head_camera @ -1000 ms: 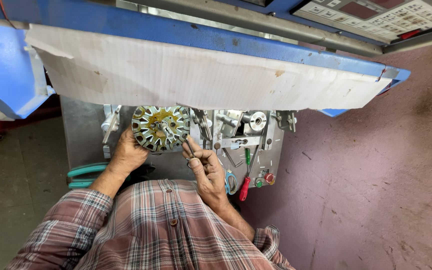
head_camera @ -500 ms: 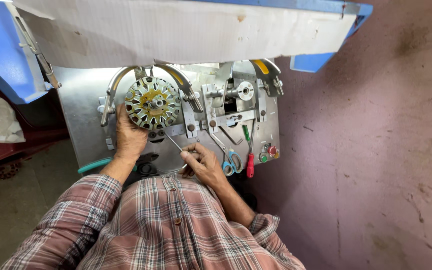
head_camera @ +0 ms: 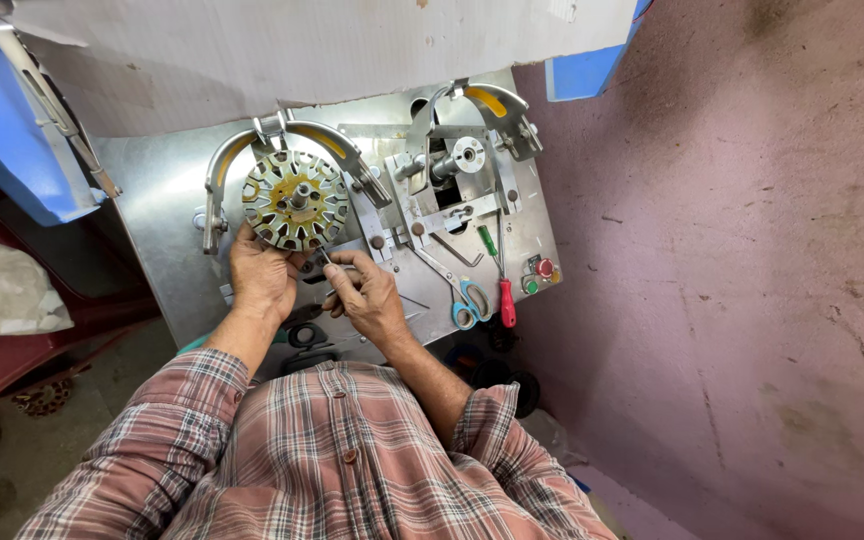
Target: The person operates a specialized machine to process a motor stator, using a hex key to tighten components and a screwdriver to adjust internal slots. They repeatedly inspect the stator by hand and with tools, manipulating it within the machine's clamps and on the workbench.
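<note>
I see a grey metal plate (head_camera: 167,215) filling the middle of the bench, with a sheet of cardboard (head_camera: 302,45) overhanging its far edge and a blue frame (head_camera: 12,130) off to the left. Bolted on the plate are two curved metal arms (head_camera: 327,140) and a block of steel fittings (head_camera: 447,190). A round slotted wheel (head_camera: 295,200) (yellowish, with a hub in the middle) sits on a spindle under the left arm. My left hand (head_camera: 262,280) rests against the wheel's lower rim, fingers curled up onto its edge. My right hand (head_camera: 367,295) is just beside it, fingertips pinched together on a thin metal tool (head_camera: 325,258) whose tip points up at the wheel's lower edge. To the right lie blue-handled scissors (head_camera: 464,295) and a red-handled screwdriver (head_camera: 505,295), near two small red and green buttons (head_camera: 539,275).
</note>
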